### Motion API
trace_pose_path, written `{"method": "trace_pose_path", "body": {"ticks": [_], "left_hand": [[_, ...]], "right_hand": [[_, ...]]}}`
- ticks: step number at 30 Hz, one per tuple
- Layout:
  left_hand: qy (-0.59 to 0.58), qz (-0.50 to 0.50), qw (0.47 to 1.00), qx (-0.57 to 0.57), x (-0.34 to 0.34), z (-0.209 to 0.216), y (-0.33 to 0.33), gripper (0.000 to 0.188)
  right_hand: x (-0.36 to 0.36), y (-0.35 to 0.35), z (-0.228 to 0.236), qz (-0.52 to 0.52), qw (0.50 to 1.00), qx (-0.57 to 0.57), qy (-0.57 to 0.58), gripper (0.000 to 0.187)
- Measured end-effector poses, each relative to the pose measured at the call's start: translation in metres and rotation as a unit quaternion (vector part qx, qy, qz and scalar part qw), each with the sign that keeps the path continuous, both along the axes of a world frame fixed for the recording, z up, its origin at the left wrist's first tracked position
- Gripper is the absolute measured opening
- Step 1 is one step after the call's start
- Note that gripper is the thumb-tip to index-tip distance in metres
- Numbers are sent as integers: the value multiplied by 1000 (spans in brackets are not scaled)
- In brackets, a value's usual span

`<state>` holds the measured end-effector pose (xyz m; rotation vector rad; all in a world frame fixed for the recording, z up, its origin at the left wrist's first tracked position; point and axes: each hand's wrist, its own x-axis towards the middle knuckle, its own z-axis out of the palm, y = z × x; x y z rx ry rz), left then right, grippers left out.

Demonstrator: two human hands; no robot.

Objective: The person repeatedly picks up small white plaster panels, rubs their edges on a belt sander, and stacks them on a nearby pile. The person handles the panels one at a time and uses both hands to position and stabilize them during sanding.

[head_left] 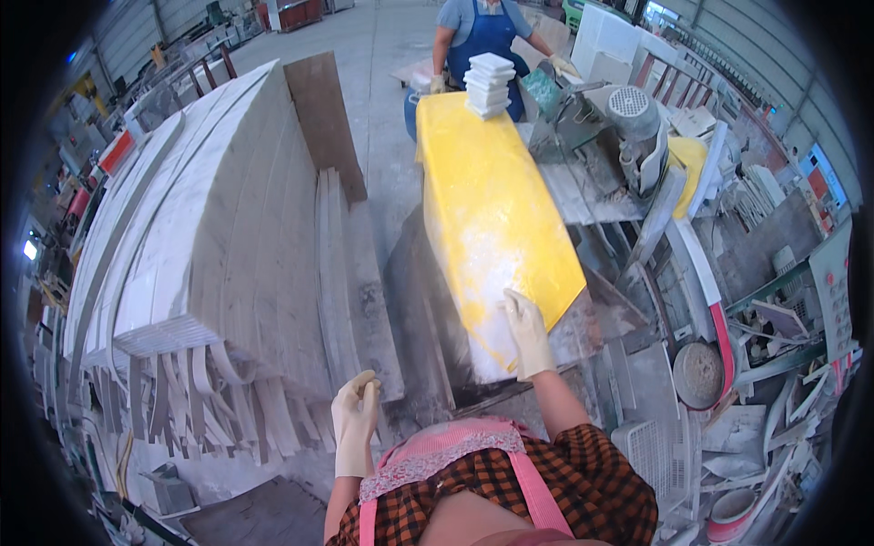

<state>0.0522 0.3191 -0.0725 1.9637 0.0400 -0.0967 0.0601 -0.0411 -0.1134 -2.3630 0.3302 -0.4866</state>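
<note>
My right hand [526, 333], in a pale glove, reaches over the near end of a long yellow cover [496, 200]. Its fingers are stretched out and seem to rest on the whitish, dusty patch there. Lower and to the left, my gloved left hand [355, 411] hovers beside a stack of long pale slabs, fingers loosely bent and apart, with nothing visible in it. At the far end of the yellow cover stands a small pile of white blocks [489, 85].
A co-worker in a blue apron [492, 41] stands beyond the far end. On my left is the big stack of slabs [246, 218], with strips hanging at its near end. A motor-driven machine [633, 114], a round pan [699, 375] and a white crate [651, 460] are on the right.
</note>
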Motion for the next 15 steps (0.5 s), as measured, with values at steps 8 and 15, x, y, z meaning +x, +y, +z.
{"method": "trace_pose_path", "body": {"ticks": [8, 15], "left_hand": [[-180, -96, 972, 114, 23, 5, -41, 33], [-153, -84, 972, 155, 32, -3, -23, 44]], "right_hand": [[52, -11, -11, 55, 987, -150, -30, 54], [86, -5, -30, 32, 956, -293, 9, 58]]}}
